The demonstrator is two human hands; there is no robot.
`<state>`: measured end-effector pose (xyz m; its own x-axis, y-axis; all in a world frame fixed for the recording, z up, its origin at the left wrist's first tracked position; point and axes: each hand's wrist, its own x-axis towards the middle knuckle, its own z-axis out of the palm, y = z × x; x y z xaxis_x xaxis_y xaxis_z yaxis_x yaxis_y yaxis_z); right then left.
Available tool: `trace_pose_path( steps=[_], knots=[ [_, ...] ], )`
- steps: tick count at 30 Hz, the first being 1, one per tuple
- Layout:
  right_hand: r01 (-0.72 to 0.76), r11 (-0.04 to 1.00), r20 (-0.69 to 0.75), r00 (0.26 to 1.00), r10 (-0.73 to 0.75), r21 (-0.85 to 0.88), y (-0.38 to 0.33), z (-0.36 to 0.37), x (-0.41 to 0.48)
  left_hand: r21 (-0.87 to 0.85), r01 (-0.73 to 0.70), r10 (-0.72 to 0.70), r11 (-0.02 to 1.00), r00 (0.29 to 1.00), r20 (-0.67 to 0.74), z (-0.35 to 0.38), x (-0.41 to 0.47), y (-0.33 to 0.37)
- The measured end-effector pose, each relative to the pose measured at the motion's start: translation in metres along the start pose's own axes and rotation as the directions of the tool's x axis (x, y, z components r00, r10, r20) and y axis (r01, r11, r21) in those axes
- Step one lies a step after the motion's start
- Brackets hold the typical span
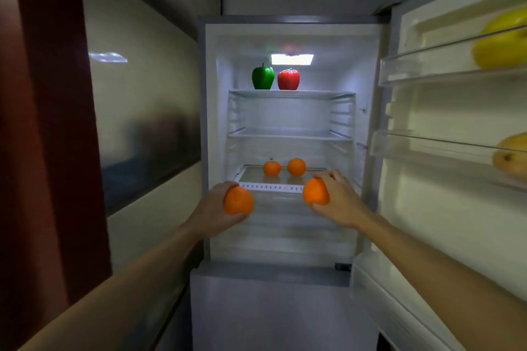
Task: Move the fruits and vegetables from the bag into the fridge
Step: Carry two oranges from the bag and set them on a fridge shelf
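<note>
Head view: oranges [238, 200] in both hands [211, 206]

I see my left hand [211, 206] gripping an orange [238, 200] and my right hand [342, 197] gripping a second orange [315, 192], both held just before the open fridge [291, 29].

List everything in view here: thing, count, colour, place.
fridge: 1, grey outside, white inside, straight ahead, door open
green pepper: 1, green, top shelf, left
red pepper: 1, red, top shelf, right of the green one
shelf oranges: 2, orange, low shelf, side by side
held oranges: 2, orange, one in each hand, before the low shelf
upper door fruit: at least 1, yellow, upper door bin
lower door fruit: 1, yellow-brown, lower door bin
left hand: 1, grips an orange
right hand: 1, grips an orange
</note>
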<state>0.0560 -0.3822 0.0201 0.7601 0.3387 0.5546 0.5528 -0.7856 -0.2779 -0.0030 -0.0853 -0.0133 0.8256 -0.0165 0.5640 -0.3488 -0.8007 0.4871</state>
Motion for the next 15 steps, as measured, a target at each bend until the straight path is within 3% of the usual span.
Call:
trace_pose_path(
  steps=[15],
  knots=[
    [0.01, 0.996, 0.022, 1.0, -0.012, 0.086, 0.051, 0.053, 0.062, 0.004, -0.037, 0.037, 0.999, 0.998, -0.06, 0.061, 0.075, -0.034]
  ],
)
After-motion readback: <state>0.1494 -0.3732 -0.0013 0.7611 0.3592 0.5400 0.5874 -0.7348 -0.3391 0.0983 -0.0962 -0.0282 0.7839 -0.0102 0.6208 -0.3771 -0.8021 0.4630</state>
